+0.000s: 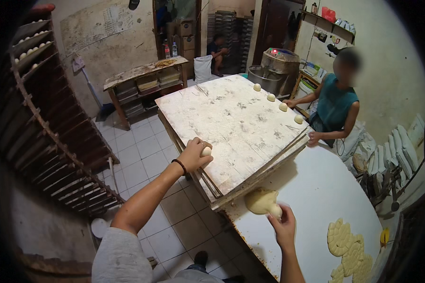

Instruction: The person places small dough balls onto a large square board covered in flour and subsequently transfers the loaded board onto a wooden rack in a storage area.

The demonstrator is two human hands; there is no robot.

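My left hand (193, 154) is curled over a small round dough ball (206, 151) at the near left edge of a floured board (212, 111), the top one of a stack. A dark bracelet circles that wrist. Over the white table, my right hand (284, 227) grips a smooth knob of dough (275, 212). This knob sits against a larger, flattish yellow lump of dough (258, 200) beside the stack; whether the two are joined I cannot tell. Several dough balls (271, 97) stand in a row along the board's far right edge.
Flattened, scored dough pieces (345, 243) lie on the white table (311, 188) at right. A person in a teal top (339, 106) stands across it, hands near the boards. A tall rack (47, 118) rises at left. Behind are a wooden bench (146, 73), a mixer (274, 70) and a seated person (217, 52).
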